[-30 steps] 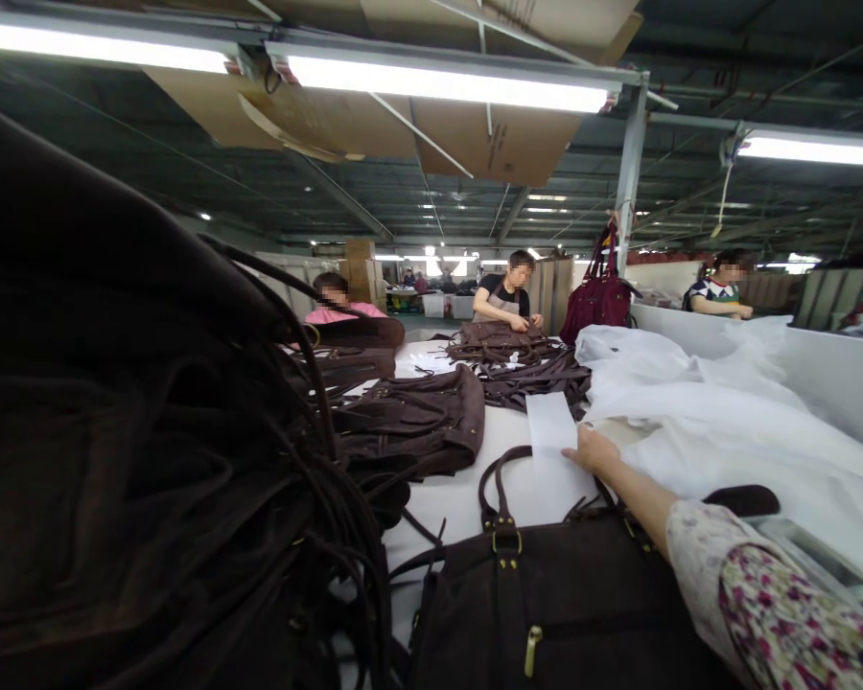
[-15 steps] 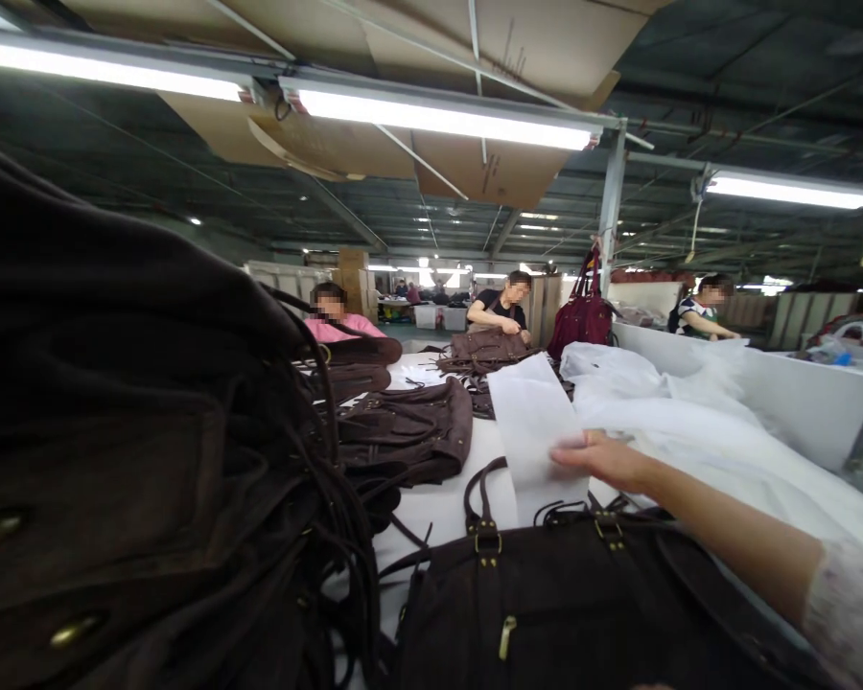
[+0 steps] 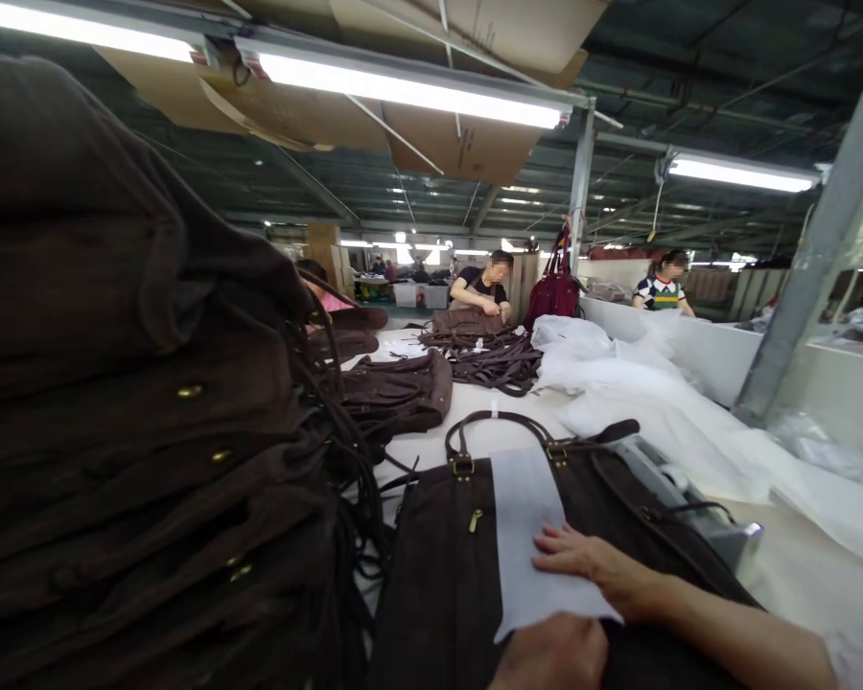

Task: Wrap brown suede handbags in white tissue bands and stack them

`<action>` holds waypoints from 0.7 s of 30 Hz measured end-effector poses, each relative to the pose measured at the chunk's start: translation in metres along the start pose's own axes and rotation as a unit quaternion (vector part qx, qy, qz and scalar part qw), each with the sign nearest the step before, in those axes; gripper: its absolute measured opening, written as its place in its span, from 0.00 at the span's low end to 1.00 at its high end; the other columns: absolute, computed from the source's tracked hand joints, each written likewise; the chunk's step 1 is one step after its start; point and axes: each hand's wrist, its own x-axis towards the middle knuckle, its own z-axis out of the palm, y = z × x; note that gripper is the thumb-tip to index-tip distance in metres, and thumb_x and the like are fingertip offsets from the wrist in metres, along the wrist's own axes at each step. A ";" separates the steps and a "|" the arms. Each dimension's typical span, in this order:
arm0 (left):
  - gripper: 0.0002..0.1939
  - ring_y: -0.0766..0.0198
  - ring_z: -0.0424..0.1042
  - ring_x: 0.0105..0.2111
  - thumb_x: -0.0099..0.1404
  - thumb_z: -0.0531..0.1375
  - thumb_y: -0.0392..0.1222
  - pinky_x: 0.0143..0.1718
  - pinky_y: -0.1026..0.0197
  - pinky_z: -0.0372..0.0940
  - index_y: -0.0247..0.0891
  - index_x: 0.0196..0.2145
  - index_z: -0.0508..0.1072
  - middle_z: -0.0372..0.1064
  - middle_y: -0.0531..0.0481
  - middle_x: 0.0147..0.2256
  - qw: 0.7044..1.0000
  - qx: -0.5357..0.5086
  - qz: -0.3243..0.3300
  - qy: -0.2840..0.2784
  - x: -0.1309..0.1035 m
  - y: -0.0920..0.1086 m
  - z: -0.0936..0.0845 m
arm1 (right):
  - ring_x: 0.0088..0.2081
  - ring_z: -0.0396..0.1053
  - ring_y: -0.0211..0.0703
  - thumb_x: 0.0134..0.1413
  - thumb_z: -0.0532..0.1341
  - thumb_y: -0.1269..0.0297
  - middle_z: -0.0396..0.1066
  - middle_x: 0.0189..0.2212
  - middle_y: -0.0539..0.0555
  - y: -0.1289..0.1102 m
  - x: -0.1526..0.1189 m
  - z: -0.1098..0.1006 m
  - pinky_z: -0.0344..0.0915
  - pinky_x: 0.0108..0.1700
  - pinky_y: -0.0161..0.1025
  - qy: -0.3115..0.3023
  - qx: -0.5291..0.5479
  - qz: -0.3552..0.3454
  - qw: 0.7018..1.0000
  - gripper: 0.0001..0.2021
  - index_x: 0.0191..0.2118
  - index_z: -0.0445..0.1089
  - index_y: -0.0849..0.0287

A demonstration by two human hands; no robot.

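Note:
A dark brown handbag [image 3: 438, 565] lies on the table in front of me, its looped handles [image 3: 493, 417] pointing away and a brass zip pull [image 3: 476, 520] on its face. Across the bag stretches a strip of thin white wrapping sheet [image 3: 524, 508]. My right hand [image 3: 579, 561] rests on the sheet's right side, fingers spread and nearly flat. At the sheet's lower edge is my left hand [image 3: 553, 652], curled closed on it; its fingertips are hidden and the frame's bottom cuts it off.
A tall stack of brown bags [image 3: 151, 431] fills the left. Beyond lie more brown bags [image 3: 403, 388] and piled white sheeting [image 3: 662, 412]. A grey device [image 3: 662, 479] sits beside the handbag. A metal post [image 3: 812, 240] stands at right. Co-workers, including a person in black [image 3: 478, 287], work farther back.
My right hand has brought the white sheet down from above the table onto the bag and opened flat on it. My left hand has come into view at the bottom. The view has shifted right.

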 end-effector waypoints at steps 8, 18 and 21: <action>0.17 0.58 0.70 0.42 0.64 0.51 0.29 0.40 0.59 0.70 0.34 0.50 0.63 0.66 0.39 0.46 0.984 0.003 -0.101 0.147 -0.070 0.026 -0.040 | 0.67 0.45 0.56 0.60 0.59 0.52 0.51 0.65 0.61 0.002 -0.034 0.009 0.41 0.65 0.60 -0.007 -0.045 -0.032 0.998 0.24 0.61 0.62 0.47; 0.11 0.60 0.66 0.37 0.68 0.52 0.31 0.39 0.58 0.66 0.37 0.45 0.69 0.70 0.47 0.39 0.998 0.002 -0.066 0.002 -0.066 0.027 -0.050 | 0.59 0.61 0.45 0.61 0.51 0.74 0.60 0.60 0.59 -0.043 -0.060 -0.013 0.53 0.63 0.48 0.020 -0.172 -0.078 0.982 0.24 0.62 0.61 0.54; 0.09 0.59 0.65 0.38 0.67 0.54 0.33 0.40 0.57 0.64 0.36 0.44 0.70 0.69 0.48 0.38 0.996 -0.011 -0.080 -0.024 -0.065 0.027 -0.050 | 0.52 0.66 0.44 0.62 0.52 0.70 0.66 0.55 0.60 -0.082 -0.098 -0.017 0.63 0.55 0.42 0.067 -0.195 -0.125 0.970 0.20 0.59 0.63 0.58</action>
